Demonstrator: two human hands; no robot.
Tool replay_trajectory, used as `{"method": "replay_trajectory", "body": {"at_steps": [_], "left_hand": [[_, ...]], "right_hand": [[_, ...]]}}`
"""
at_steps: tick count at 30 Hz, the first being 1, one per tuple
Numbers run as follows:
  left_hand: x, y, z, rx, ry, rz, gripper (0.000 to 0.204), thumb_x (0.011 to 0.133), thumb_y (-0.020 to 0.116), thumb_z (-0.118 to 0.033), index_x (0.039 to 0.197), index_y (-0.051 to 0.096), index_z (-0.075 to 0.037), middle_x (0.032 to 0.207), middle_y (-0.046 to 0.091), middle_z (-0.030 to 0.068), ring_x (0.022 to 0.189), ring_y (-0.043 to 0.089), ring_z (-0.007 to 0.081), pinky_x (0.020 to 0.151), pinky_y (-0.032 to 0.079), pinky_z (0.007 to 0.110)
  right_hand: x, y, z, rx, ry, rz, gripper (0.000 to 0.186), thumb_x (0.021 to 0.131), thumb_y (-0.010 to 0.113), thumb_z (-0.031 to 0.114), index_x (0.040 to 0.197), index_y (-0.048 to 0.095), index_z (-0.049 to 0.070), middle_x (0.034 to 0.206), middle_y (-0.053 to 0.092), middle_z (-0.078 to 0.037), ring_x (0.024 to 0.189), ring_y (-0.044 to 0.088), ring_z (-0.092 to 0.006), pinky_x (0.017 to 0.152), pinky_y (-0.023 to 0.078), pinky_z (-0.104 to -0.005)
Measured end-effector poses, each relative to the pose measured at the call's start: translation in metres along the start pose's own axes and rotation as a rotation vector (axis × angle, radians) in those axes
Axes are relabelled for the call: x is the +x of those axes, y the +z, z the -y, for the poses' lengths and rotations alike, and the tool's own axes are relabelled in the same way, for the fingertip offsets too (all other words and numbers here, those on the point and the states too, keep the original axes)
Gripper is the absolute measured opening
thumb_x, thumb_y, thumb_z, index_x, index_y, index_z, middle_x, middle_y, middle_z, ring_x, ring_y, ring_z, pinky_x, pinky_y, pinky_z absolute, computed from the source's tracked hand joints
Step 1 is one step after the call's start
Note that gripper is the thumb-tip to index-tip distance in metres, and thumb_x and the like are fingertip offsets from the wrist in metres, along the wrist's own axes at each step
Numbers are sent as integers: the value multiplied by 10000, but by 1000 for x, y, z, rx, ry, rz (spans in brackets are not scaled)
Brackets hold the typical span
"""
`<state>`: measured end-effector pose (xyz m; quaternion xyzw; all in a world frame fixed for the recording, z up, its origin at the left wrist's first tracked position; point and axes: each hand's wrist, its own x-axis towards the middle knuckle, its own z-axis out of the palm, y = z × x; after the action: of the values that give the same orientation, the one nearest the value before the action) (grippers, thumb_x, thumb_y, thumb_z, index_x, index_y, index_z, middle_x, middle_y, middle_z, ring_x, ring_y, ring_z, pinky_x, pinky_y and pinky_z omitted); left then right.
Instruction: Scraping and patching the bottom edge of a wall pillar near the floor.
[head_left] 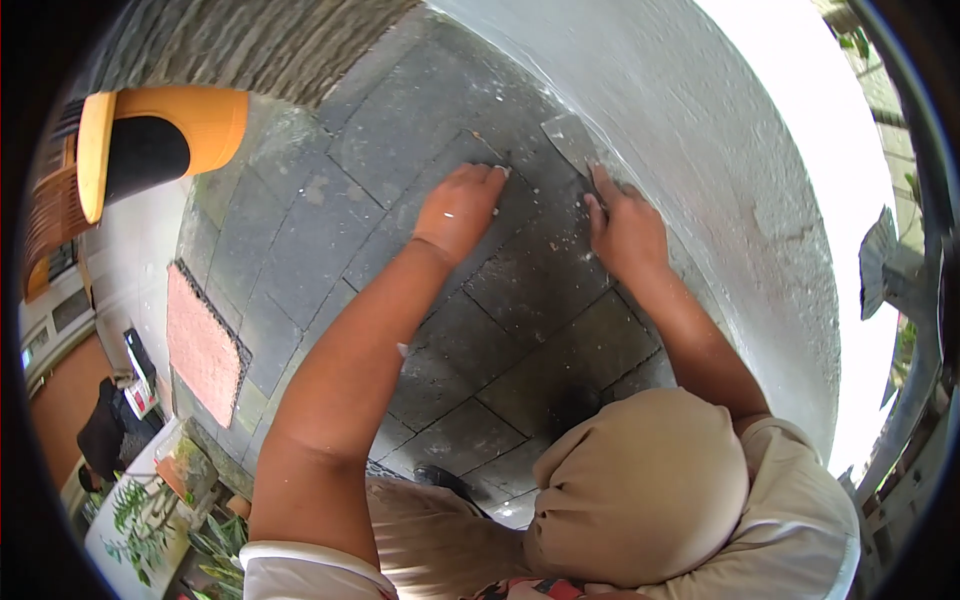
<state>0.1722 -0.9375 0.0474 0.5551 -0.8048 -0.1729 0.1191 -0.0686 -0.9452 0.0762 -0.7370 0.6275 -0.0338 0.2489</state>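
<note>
My left hand [460,210], knuckles up with curled fingers, is over the dark stone paving [260,230]. A small pale bit shows at its fingertips, too small to name. My right hand [625,225] grips a flat grey blade tool [565,140], which looks like a scraper, lying close to the foot of the rough white wall [730,180]. Pale crumbs and flecks are scattered on the paving between and around both hands.
An orange seat [210,120] stands at upper left, near a textured grey stone surface [250,35]. A pink mat [200,340] lies at left. Potted plants [140,525] are at lower left. My knee and dark shoes are below me.
</note>
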Motion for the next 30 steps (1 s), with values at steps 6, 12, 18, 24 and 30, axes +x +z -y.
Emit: {"method": "replay_trajectory", "body": {"at_steps": [6,12,18,24,30], "left_hand": [[17,0,-27,46,-85,119,238,842,545,-47,1073,603,-62,1079,611,125,1060,586,317,884,519,412],[-5,-8,-24,-1,12,75,270,827,586,-70,1097,603,-54,1098,600,136,1060,576,339,892,502,435],[-10,-58,13,-99,-70,-173,225,832,616,-74,1052,631,-31,1036,643,136,1025,584,342,915,473,425],[49,-92,-14,-284,-41,-629,257,888,611,-77,1138,625,-20,1076,626,177,1034,558,391,923,444,455],[121,-136,-89,-353,51,-734,504,885,608,-96,1367,494,3,1370,472,208,1277,454,382,1085,364,435]], "right_hand": [[-5,26,2,140,19,-132,476,953,582,230,1396,511,72,981,630,-289,892,634,-470,766,518,-510],[6,28,27,275,-108,-162,517,935,608,218,1407,489,42,978,631,-308,901,618,-496,788,507,-522],[-10,-9,30,384,-98,-96,526,953,615,214,1417,469,13,1122,628,-310,1050,616,-460,918,488,-443],[-86,-11,-9,331,7,227,505,996,546,308,1400,480,13,1149,641,-283,1060,622,-455,918,488,-414],[-172,-7,-23,551,110,292,480,1000,536,324,1388,497,44,975,674,-231,833,663,-395,786,514,-436]]}}
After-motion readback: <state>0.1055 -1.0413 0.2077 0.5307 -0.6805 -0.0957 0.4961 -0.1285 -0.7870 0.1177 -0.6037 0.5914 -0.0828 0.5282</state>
